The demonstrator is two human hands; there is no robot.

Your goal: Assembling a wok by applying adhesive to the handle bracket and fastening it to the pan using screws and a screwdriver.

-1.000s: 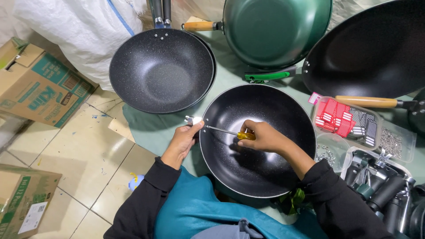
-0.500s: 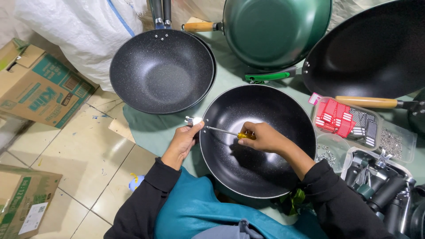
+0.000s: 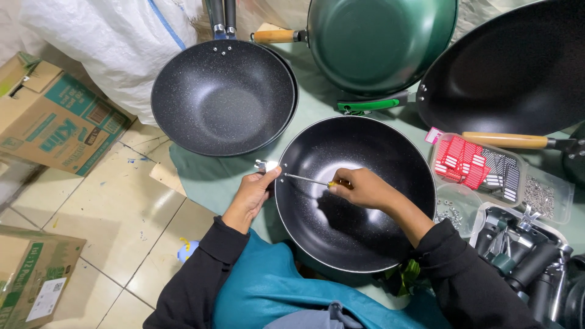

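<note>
Black speckled wok (image 3: 359,201) at centre of the head view, resting on a green-covered bench (image 3: 201,176). Left hand (image 3: 253,195) at the wok's left rim, fingers pinched on a small metal bracket (image 3: 266,165) just outside the rim. Right hand (image 3: 365,187) inside the bowl, closed around the yellow-handled screwdriver (image 3: 311,180), shaft pointing left toward the bracket. Second speckled wok (image 3: 222,97) at upper left, handle up. Green pan (image 3: 381,39) with wooden handle at top centre. Large black wok (image 3: 512,70) at upper right, green handle toward centre. Clear tray of red and dark packets (image 3: 478,164) at right, small container of nuts (image 3: 454,210) below it, dark handles in a box (image 3: 524,256) at lower right. Cardboard boxes (image 3: 52,122) on the tiled floor (image 3: 103,213) at left.
</note>
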